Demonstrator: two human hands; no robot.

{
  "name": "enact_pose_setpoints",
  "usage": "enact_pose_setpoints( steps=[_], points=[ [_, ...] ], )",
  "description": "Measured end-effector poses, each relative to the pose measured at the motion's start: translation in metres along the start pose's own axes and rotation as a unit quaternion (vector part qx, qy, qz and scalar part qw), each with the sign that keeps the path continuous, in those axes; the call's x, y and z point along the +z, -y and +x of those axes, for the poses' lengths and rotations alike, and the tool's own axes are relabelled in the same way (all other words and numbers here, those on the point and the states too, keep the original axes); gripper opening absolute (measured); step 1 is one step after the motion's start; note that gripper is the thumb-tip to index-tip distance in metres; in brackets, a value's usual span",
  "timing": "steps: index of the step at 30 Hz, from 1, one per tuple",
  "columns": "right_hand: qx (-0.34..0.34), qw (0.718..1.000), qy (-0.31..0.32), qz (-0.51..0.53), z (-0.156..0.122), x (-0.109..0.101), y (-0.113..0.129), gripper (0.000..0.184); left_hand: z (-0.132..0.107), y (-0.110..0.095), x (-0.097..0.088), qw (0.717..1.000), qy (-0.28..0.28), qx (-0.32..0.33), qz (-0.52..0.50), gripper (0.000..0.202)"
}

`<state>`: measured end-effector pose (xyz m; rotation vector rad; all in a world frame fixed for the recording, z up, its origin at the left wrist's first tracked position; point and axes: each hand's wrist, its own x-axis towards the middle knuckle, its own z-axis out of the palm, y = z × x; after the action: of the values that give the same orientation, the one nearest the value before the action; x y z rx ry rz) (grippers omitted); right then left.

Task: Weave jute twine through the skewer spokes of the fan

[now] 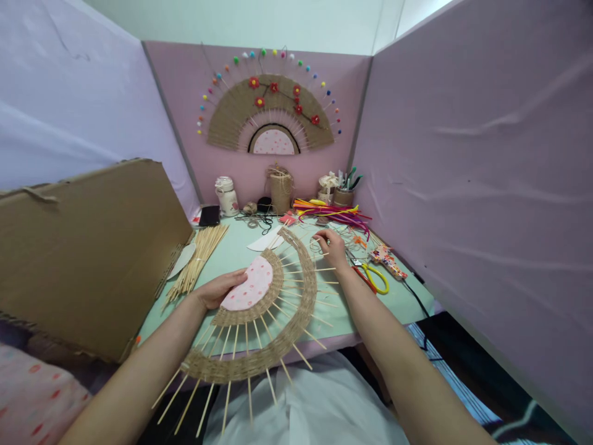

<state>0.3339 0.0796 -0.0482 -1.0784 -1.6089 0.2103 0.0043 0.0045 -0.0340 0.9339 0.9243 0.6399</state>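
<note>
A half-made fan (pixel 278 309) of wooden sticks wound with jute twine lies on the pale green table (pixel 352 312), its sticks reaching past the near edge. A pink spotted half-circle forms its hub (pixel 252 285). My left hand (pixel 217 289) lies flat on the hub's left side, fingers stretched out. My right hand (pixel 331 244) is at the fan's far right end, fingers curled in a pinch at the twine near the stick tips; what it pinches is too small to make out.
A large cardboard sheet (pixel 88 247) leans at the left. Loose wooden sticks (pixel 197 262) lie beside it. Yellow-handled scissors (pixel 375 278), coloured strips (pixel 333 213), jars and twine rolls (pixel 280 191) crowd the table's far side. A finished fan (pixel 271 114) hangs on the pink back wall.
</note>
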Motion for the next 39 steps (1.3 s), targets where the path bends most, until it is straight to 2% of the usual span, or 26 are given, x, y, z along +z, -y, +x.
enact_pose_setpoints(
  steps=[9, 17, 28, 35, 39],
  points=[
    [-0.079, 0.994, -0.052, -0.063, 0.0029, -0.0056, 0.0000, 0.020, -0.0010, -0.0007, 0.0012, 1.000, 0.010, -0.016, -0.012, 0.053],
    [-0.036, 0.997, -0.046, -0.042, 0.0024, -0.0057, -0.0005, 0.023, -0.0014, 0.0006, 0.0024, 0.999, 0.028, -0.041, -0.002, 0.057],
    [-0.047, 0.999, -0.026, -0.005, 0.0028, -0.0006, -0.0023, 0.016, -0.0006, 0.0023, 0.0004, 0.997, 0.052, -0.050, 0.002, 0.050],
    [-0.001, 1.000, -0.012, 0.011, 0.0024, -0.0020, 0.0013, 0.015, -0.0008, 0.0023, 0.0012, 0.998, 0.046, -0.053, 0.007, 0.048],
    [0.069, 0.994, 0.054, 0.066, -0.0015, 0.0032, 0.0039, 0.014, -0.0021, 0.0005, 0.0031, 0.997, 0.049, -0.055, 0.008, 0.053]
  ],
)
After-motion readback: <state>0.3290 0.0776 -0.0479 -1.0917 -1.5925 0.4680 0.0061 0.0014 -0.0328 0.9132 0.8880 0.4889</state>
